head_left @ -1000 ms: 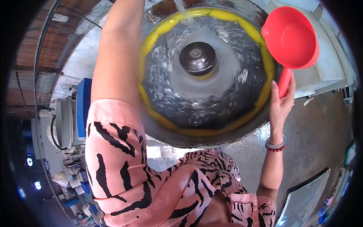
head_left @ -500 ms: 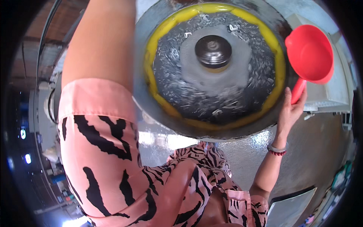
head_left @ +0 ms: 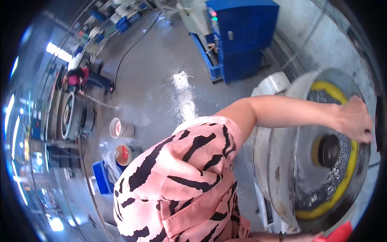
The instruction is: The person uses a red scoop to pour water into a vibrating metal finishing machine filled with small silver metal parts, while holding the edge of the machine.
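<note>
A large round metal bowl machine point(head_left: 278, 161) stands on my right. Its inside carries a yellow ring point(head_left: 350, 167), and small shiny metal pieces point(head_left: 336, 174) lie in greyish liquid around a dark central knob point(head_left: 331, 151). My left arm reaches across the bowl. At the far side, my left hand point(head_left: 355, 119) is closed in a fist over the rim; whatever it may hold is hidden. Low at the picture's bottom, my right hand point(head_left: 305, 237) grips a red dipper point(head_left: 340, 232), mostly cut off by the edge.
Beyond the bowl stands a blue cabinet point(head_left: 246, 40) on wet grey floor. To the left are two buckets point(head_left: 121, 128) point(head_left: 123, 155), a blue crate point(head_left: 101, 178) and a black hose point(head_left: 125, 56). Further off, a person point(head_left: 82, 77) works beside another round machine point(head_left: 68, 117).
The view has swung left, bringing the workshop floor into sight. My left hand now shows, as a fist at the bowl's far rim. The red dipper sits lower in the picture, still in my right hand.
</note>
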The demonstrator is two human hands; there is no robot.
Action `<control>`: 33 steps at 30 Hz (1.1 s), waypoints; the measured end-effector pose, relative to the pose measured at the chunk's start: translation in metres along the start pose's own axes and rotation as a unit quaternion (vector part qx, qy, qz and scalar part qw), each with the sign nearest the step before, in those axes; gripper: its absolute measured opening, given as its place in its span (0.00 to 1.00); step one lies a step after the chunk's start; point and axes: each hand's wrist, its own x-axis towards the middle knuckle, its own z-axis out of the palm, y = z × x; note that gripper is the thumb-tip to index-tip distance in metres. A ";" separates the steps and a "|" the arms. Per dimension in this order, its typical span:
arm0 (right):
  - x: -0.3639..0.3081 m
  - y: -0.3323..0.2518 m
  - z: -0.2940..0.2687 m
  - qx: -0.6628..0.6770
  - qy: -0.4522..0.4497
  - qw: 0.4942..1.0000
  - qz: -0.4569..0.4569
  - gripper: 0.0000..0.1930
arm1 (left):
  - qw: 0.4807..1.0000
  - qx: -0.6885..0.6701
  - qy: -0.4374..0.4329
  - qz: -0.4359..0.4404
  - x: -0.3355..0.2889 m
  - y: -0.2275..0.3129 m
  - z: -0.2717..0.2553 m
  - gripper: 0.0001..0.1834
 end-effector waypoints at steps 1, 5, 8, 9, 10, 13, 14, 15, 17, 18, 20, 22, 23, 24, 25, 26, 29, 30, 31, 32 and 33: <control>-0.014 -0.011 0.010 0.012 -0.004 1.000 -0.021 0.29 | 0.999 -0.017 0.022 -0.016 -0.019 -0.006 -0.020 0.16; -0.079 -0.051 0.036 0.045 -0.028 0.996 -0.074 0.32 | 0.990 -0.091 0.086 -0.066 -0.108 -0.030 -0.105 0.15; -0.140 -0.077 0.049 0.051 -0.050 0.992 -0.104 0.34 | 0.982 -0.142 0.073 -0.099 -0.220 -0.049 -0.188 0.13; -0.165 -0.085 0.054 0.051 -0.050 0.991 -0.116 0.35 | 0.978 -0.167 0.060 -0.106 -0.263 -0.053 -0.209 0.12; -0.194 -0.092 0.060 0.054 -0.056 0.989 -0.124 0.36 | 0.979 -0.169 0.044 -0.105 -0.309 -0.057 -0.230 0.12; -0.285 -0.118 0.076 0.054 -0.067 0.986 -0.143 0.38 | 0.968 -0.217 -0.066 -0.109 -0.490 -0.048 -0.281 0.15; -0.315 -0.125 0.083 0.062 -0.074 0.985 -0.144 0.39 | 0.958 -0.231 -0.118 -0.123 -0.543 -0.044 -0.301 0.16; -0.346 -0.130 0.094 0.071 -0.078 0.984 -0.142 0.40 | 0.943 -0.240 -0.173 -0.150 -0.591 -0.042 -0.328 0.17; -0.405 -0.130 0.136 0.122 -0.091 0.979 -0.133 0.29 | 0.844 -0.175 -0.375 -0.342 -0.665 -0.047 -0.391 0.22; -0.441 -0.134 0.167 0.164 -0.099 0.973 -0.131 0.19 | 0.768 -0.109 -0.454 -0.439 -0.698 -0.052 -0.419 0.24; -0.512 -0.164 0.212 0.203 -0.253 0.946 -0.025 0.19 | 0.723 -0.015 -0.412 -0.555 -0.781 -0.068 -0.475 0.25; -0.593 -0.194 0.258 0.330 -0.402 0.848 0.104 0.19 | 0.593 0.017 -0.527 -0.609 -0.838 -0.087 -0.545 0.23; -0.618 -0.206 0.275 0.336 -0.449 0.822 0.098 0.19 | 0.679 0.138 -0.426 -0.582 -0.868 -0.092 -0.557 0.22; -0.637 -0.215 0.284 0.362 -0.470 0.789 0.161 0.18 | 0.734 0.262 -0.328 -0.533 -0.893 -0.099 -0.568 0.20; -0.653 -0.225 0.295 0.380 -0.491 0.751 0.224 0.18 | 0.709 0.179 -0.318 -0.603 -0.912 -0.135 -0.568 0.19; -0.655 -0.220 0.305 0.363 -0.513 0.747 0.218 0.18 | 0.689 0.052 -0.270 -0.671 -0.842 -0.171 -0.574 0.18; -0.702 -0.243 0.334 0.399 -0.556 0.693 0.226 0.16 | 0.845 0.172 -0.195 -0.468 -0.844 -0.231 -0.625 0.19; -0.717 -0.254 0.342 0.400 -0.545 0.710 0.198 0.16 | 0.801 0.143 -0.225 -0.536 -0.802 -0.257 -0.644 0.18; -0.724 -0.259 0.359 0.390 -0.565 0.705 0.176 0.17 | 0.789 0.159 -0.214 -0.553 -0.793 -0.269 -0.659 0.18; -0.737 -0.264 0.381 0.367 -0.564 0.724 0.154 0.17 | 0.786 0.151 -0.145 -0.581 -0.792 -0.288 -0.674 0.17; -0.749 -0.274 0.403 0.366 -0.573 0.721 0.134 0.17 | 0.782 0.139 -0.073 -0.604 -0.796 -0.306 -0.686 0.17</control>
